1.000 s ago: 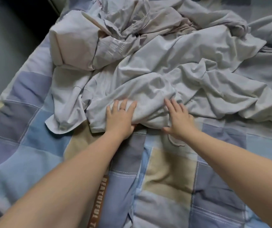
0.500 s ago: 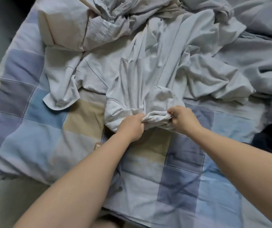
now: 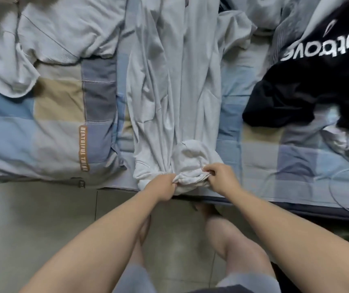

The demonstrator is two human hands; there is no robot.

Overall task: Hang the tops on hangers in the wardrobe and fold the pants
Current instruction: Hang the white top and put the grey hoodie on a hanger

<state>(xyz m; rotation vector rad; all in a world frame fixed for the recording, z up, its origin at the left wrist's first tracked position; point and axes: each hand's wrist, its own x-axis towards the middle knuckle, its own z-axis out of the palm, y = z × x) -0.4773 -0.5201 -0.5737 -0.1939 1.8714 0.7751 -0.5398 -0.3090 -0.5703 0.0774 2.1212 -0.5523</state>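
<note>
At the near edge of the bed (image 3: 59, 127), the left hand (image 3: 165, 186) and the right hand (image 3: 220, 178) both hold the bunched end of a pale grey garment (image 3: 175, 92). Each grip pinches a gathered fold of cloth, fingers curled round it. A second ago the same hands lay flat and spread on this garment while it sat crumpled in the heap. Now it is pulled free and lies drawn out long and narrow across the bed, its far end running off the top of the view. The person stands further back, with the floor (image 3: 42, 218) and bare legs in sight. Two long parallel lengths suggest pants held at the waist, so folding probably comes next, though the cut is not certain. A black top (image 3: 308, 81) with white lettering lies to the right, another pale garment (image 3: 48, 39) to the left.
</note>
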